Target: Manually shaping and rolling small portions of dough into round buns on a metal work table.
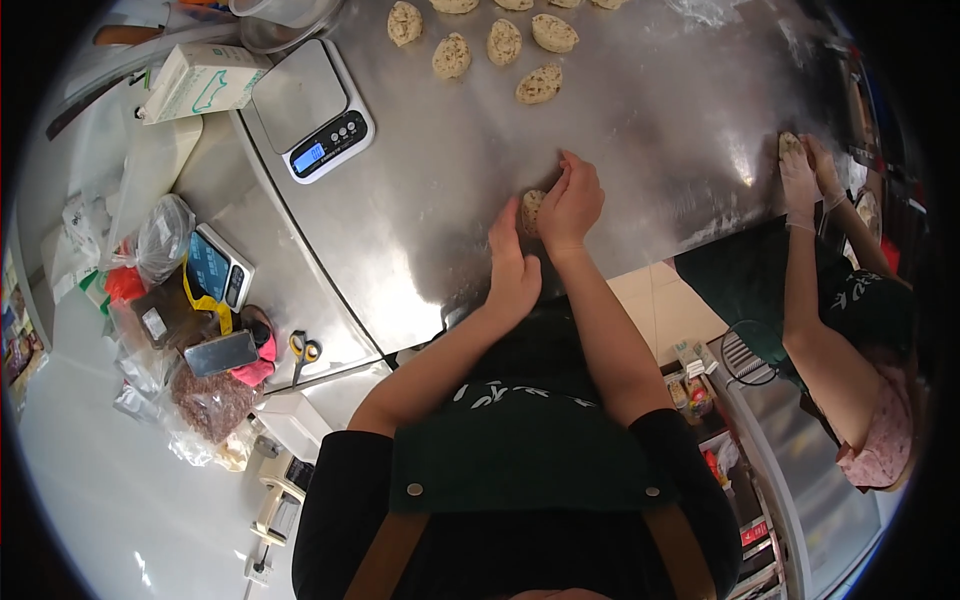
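A small speckled dough piece (pixel 533 212) rests on the steel table between my two hands. My left hand (pixel 514 262) is against its left side, fingers together and pointing away from me. On the right, my right hand (pixel 574 207) curves around the dough with its fingers pressed together and slightly bent. The palms face each other and hold the dough between them, and part of it is hidden by my right hand. Several similar oval dough pieces (pixel 540 84) lie spaced apart at the far side of the table.
A digital scale (pixel 325 147) sits far left beside a white carton (pixel 205 82). Scissors (pixel 303 348), a phone (pixel 221 353), a second scale (pixel 236 280) and plastic bags crowd the left side. At right, a co-worker's gloved hands (pixel 798 178) handle another dough piece (pixel 789 143).
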Tool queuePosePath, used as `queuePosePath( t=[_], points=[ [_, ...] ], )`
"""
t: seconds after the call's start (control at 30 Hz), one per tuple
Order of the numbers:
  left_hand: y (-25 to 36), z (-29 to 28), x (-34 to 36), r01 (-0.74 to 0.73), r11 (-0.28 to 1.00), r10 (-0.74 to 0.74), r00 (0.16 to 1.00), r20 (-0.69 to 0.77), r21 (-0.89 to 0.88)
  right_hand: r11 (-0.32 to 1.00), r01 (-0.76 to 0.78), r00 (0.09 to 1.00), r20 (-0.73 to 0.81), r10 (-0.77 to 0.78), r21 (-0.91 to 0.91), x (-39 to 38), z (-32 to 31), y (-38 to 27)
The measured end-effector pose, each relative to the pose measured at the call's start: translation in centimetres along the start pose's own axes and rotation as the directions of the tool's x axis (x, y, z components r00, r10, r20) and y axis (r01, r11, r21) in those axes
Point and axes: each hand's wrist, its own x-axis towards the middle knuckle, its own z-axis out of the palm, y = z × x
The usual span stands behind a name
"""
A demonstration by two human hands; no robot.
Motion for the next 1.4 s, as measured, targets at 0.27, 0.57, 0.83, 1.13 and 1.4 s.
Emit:
queuePosePath(
  t=[0.27,0.57,0.83,1.13,1.4],
  points=[
    [-0.5,-0.5,1.6,0.102,0.99,-0.087,0.986,0.141,-0.096,0.992,-0.117,0.99,0.088,0.112,0.046,0.4,-0.5,-1.9],
    [0.1,0.0,0.1,0.045,0.999,-0.043,0.996,0.074,-0.028,0.995,-0.099,0.995,0.024,0.099,-0.01,-1.6,-1.1,0.8],
    [-0.1,0.0,-1.9,-0.052,0.997,0.062,0.98,0.19,-0.06,0.973,-0.178,0.984,0.034,0.174,0.146,-1.2,-2.7,-1.2],
    [-0.8,0.0,-0.5,0.081,0.997,-0.075,0.947,0.311,-0.006,0.994,-0.102,0.994,0.032,0.101,0.027,-3.8,-2.9,1.6],
    [-0.2,0.6,-0.1,-0.098,0.983,0.122,0.98,0.156,-0.155,0.992,0.013,0.998,-0.061,-0.005,0.127,-0.3,-2.9,-0.6]
  ],
)
